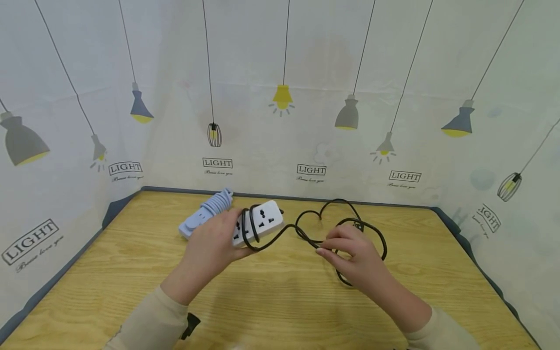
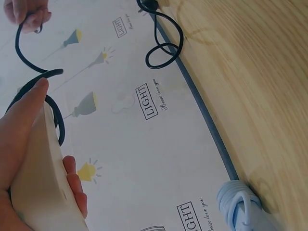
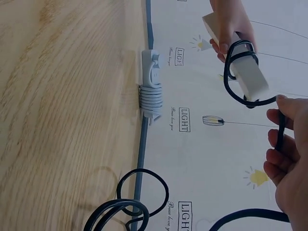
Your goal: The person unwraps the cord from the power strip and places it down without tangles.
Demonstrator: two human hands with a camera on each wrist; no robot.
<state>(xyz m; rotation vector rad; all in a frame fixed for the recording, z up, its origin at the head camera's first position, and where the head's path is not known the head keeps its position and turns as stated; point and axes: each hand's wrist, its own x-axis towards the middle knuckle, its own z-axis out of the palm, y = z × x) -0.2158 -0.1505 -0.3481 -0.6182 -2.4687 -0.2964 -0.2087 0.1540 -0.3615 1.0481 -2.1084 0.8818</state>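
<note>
A white power strip [image 1: 272, 214] with several sockets is gripped by my left hand [image 1: 212, 243], held tilted over the table. Its black cord [image 1: 385, 243] is wound round the strip's body in a couple of turns. From there the cord runs across to my right hand [image 1: 356, 253], which pinches it between thumb and fingers. The rest of the cord lies in loose loops on the table around and beyond the right hand. A dark plug [image 2: 149, 5] shows at the top of the left wrist view. The left palm and fingers cover one end of the strip.
Behind my left hand lies a light blue power strip [image 3: 151, 65], its own cord coiled tightly round it. The wooden table [image 1: 280, 301] ends at a dark blue edge. A pale curtain [image 1: 245, 58] printed with lamps surrounds it.
</note>
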